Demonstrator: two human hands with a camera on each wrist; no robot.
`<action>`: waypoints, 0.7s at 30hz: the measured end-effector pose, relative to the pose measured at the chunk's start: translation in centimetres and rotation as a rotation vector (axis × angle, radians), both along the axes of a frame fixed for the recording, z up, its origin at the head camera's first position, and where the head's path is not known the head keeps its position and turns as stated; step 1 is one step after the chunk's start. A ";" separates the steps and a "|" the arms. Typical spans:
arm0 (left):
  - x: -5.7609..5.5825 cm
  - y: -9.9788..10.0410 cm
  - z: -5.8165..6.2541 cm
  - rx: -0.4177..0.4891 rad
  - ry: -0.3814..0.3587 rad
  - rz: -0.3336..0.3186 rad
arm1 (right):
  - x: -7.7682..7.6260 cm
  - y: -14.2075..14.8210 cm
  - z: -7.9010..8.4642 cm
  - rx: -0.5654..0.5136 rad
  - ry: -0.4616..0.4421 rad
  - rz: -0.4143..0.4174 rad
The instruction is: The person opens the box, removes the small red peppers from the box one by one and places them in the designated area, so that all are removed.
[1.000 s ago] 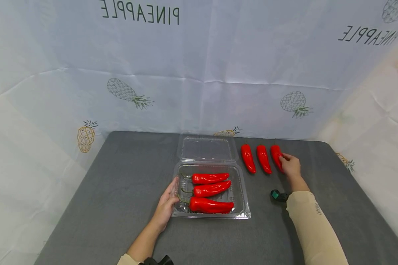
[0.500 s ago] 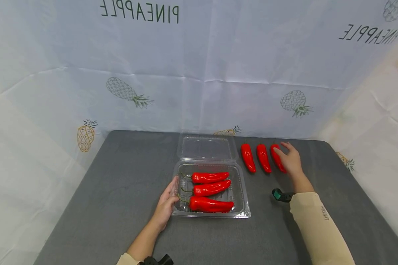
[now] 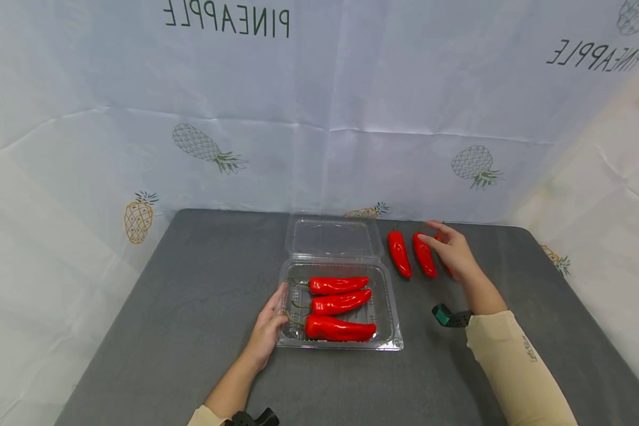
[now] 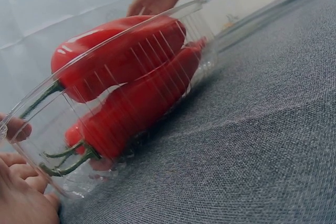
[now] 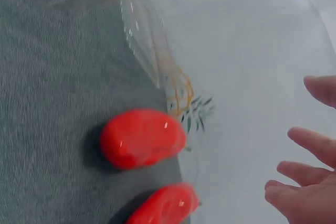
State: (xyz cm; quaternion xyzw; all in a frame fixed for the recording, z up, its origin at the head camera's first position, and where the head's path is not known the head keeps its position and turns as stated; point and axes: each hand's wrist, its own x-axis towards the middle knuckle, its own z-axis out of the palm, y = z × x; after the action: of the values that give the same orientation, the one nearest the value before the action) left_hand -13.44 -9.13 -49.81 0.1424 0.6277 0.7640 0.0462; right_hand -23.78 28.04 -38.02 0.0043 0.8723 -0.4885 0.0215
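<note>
My left hand (image 3: 265, 332) grips the left side of a clear plastic clamshell container (image 3: 395, 331), thumb at the rim and the other fingers against the outer wall in the left wrist view. Three red peppers (image 3: 339, 329) with green stems lie side by side in its base. My right hand (image 3: 455, 253) hovers over the row of loose peppers at the back right, its spread fingers holding nothing. The left pepper (image 3: 399, 254) shows in full; the middle pepper (image 3: 426, 257) is nearest my fingertips. The right pepper (image 3: 448, 270) is mostly hidden under the hand.
The container's lid (image 3: 332, 238) lies folded back toward the rear edge of the grey table (image 3: 218, 266). A white curtain (image 3: 325, 165) printed with pineapples hangs right behind the table. A black and green wrist device (image 3: 449, 316) sticks out from my right wrist.
My right hand has let go of the right pepper, lifted with fingers spreading, and moved left toward the middle pepper. The left hand and the container stay put.
</note>
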 end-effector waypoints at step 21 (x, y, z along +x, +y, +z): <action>-0.1 0.1 0.0 -0.028 -0.023 0.027 | 2.9 -6.6 2.3 0.060 0.106 0.404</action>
State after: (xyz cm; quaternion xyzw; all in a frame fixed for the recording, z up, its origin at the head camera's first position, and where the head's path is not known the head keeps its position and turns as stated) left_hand -13.49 -9.08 -49.85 0.1241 0.6398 0.7571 0.0451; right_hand -20.88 21.42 -35.69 -0.1956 0.8696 -0.4474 0.0731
